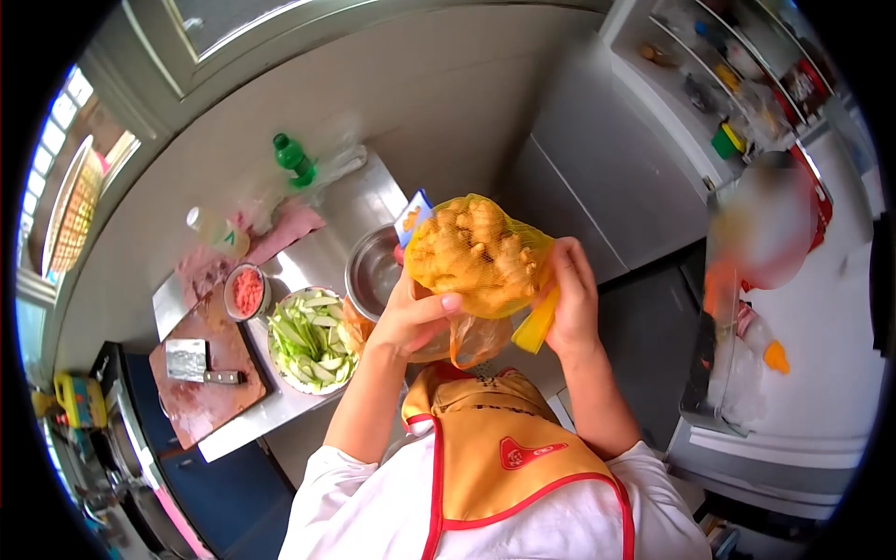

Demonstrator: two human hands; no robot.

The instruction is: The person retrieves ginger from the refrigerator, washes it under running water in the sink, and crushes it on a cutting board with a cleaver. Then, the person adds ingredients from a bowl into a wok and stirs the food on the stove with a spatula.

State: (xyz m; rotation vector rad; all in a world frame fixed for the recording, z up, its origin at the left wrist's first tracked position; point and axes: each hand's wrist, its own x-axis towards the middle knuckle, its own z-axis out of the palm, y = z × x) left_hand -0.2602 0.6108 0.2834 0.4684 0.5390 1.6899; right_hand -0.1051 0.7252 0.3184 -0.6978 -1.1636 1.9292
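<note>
A yellow mesh bag of ginger (478, 254) is held up in front of my chest between both hands. My left hand (415, 313) grips its lower left side, the thumb lying across the front. On the right side, my right hand (571, 299) has its fingers wrapped round the bag's edge, near a yellow strip (536, 322). A blue and white tag (413, 217) sticks out at the bag's upper left. Below the bag hangs a thin orange-tinted plastic bag (481, 338). Behind my left hand is a metal bowl (359, 271), partly hidden.
The steel table (297, 266) on the left bears a bowl of sliced green vegetables (313, 341), a small bowl of pink food (247, 291), a cutting board (210, 411) with a cleaver (191, 360), and a green bottle (294, 161). A white counter (812, 373) stands right.
</note>
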